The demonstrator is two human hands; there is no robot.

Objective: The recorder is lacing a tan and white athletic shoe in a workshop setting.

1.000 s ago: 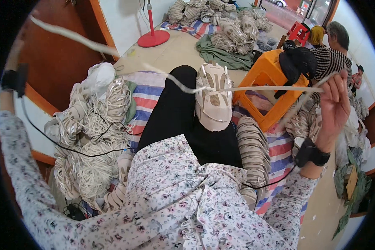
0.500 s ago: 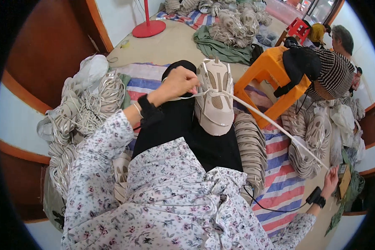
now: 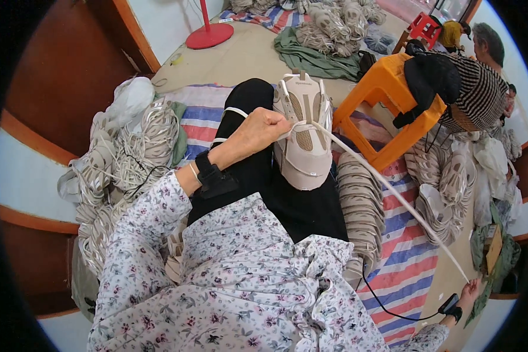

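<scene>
A cream and beige shoe upper [image 3: 302, 161] rests across my lap, its toe toward me. A long flat white shoelace [image 3: 397, 196] runs through its lacing area. Beside the upper's left edge, my left hand [image 3: 270, 125] is closed in a pinch on the lace close to the eyelets. Far out at the lower right, my right hand [image 3: 469, 293] grips the other stretch of the lace, which is drawn taut in a straight slanting line. Another part of the lace [image 3: 234, 110] lies over my left leg.
Nested shoe uppers [image 3: 361, 205] are stacked right of my legs on a striped sheet [image 3: 399, 264]. An orange stool [image 3: 372, 100] holds a black cap [image 3: 431, 79]. Bundled uppers [image 3: 149, 132] lie at left. A person in a striped top [image 3: 478, 88] sits at the far right.
My right hand has moved farther down and outward, pulling the lace longer. My left hand has shifted slightly right and down, closer to the shoe upper's eyelets.
</scene>
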